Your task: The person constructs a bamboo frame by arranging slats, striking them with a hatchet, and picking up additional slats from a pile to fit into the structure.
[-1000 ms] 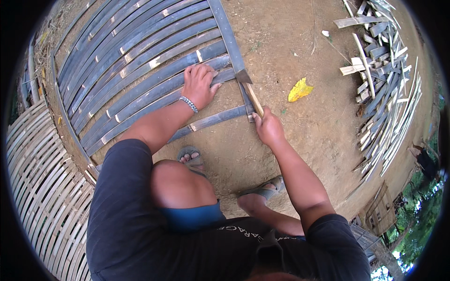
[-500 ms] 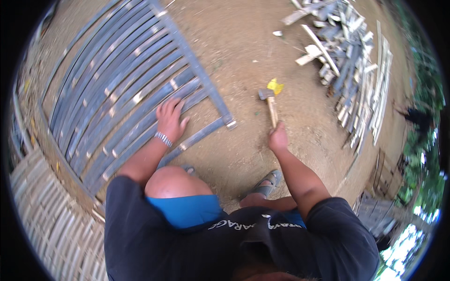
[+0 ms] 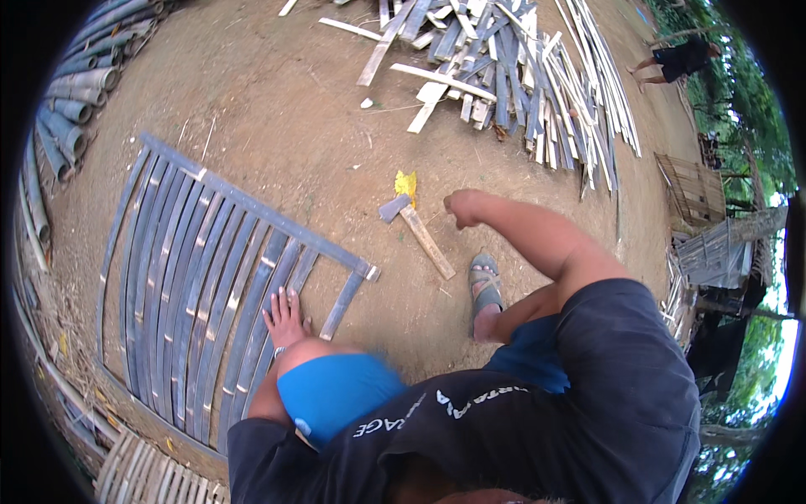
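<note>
My panel (image 3: 210, 277) of grey bamboo slats lies flat on the dirt and looks nearly built: the long slats sit side by side under a cross rail, though the last short slat at the corner nearest the hammer (image 3: 417, 229) still looks loose to me. My left hand (image 3: 285, 317) rests open, fingers spread, on the slats at the panel's near edge, while my right hand (image 3: 463, 207) hangs curled and empty just past the hammer, which lies on the ground beside the panel's corner with a yellow scrap (image 3: 406, 182) at its head.
</note>
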A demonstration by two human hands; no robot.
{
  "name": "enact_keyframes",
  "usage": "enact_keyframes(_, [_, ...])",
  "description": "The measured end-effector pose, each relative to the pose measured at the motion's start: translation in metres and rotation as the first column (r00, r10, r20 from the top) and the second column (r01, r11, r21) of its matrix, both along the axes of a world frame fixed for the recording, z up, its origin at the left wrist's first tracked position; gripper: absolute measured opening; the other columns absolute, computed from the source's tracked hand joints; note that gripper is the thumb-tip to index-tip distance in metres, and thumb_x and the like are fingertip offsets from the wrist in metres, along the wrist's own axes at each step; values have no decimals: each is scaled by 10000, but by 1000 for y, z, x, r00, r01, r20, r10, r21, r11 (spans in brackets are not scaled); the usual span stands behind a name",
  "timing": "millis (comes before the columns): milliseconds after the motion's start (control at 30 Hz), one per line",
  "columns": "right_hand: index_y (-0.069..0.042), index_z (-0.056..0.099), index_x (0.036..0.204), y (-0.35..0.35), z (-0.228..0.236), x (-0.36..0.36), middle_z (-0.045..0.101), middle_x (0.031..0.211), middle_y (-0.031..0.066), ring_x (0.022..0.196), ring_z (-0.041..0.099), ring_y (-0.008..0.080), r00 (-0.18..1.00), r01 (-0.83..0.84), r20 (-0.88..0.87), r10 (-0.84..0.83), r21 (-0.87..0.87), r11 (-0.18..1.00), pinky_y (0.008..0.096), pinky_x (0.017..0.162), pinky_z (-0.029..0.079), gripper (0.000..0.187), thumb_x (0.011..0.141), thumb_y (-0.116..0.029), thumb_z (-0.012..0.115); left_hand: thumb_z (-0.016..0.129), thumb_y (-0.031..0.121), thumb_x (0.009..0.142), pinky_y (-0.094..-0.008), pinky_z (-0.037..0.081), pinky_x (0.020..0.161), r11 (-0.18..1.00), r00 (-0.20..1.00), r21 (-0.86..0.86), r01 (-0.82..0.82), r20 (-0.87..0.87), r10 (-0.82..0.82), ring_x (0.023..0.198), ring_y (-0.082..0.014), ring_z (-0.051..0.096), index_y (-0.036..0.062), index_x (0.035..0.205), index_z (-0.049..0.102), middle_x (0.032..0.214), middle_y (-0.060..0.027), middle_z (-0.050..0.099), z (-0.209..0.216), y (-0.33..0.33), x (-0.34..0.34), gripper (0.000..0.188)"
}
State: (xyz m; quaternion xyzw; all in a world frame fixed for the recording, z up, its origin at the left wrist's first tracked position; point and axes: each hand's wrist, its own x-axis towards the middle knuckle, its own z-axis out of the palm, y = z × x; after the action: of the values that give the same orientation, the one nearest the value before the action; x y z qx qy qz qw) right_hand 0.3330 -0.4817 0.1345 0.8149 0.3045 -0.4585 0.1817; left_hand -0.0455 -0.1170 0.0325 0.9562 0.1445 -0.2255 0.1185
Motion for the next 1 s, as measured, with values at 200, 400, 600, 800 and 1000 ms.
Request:
enact_keyframes(200, [-76,729,915,-95,33,66,733,852,132,830,697,314,988,124,70,-137,160,979,425,755,542,212,772,-211,808,800,459,772,-624,123,1222,991,966,-103,85,-234,-107,1559,-405,51,131,1632,115,1699,-158,63,43,15,19,1147])
enact_keyframes(400, [-109,751,878,-186,-38,33,754,899,119,833,714,246,682,660,-119,-722,526,536,383,775,554,128,794,-199,784,697,471,867,-559,265,1199,964,819,-139,225,-509,-265,1529,-400,170,127,1599,200,1675,-167,122,58,31,69,949])
enact_keyframes(600, [-79,750,1006,-132,-94,35,725,942,196,870,700,346,791,579,-178,-585,527,622,437,805,543,263,920,-319,685,577,286,972,-461,504,954,989,977,-125,-74,-208,47,1121,-389,636,51,1135,676,1182,-215,677,40,-19,89,303])
enact_keyframes(800, [-84,750,1060,-84,-103,65,719,930,202,839,694,347,717,608,-279,-638,699,378,424,788,540,299,958,-343,642,482,150,1035,-396,526,854,733,933,-626,-268,22,359,932,-332,698,33,976,668,939,-166,726,49,-162,102,227])
enact_keyframes(1000, [-70,735,1096,-55,-90,133,727,839,53,737,648,122,454,795,-486,-747,599,94,314,686,511,283,981,-316,656,493,188,1059,-327,504,859,530,891,-721,-446,-302,339,897,-177,663,27,926,660,901,-71,710,72,-239,109,268])
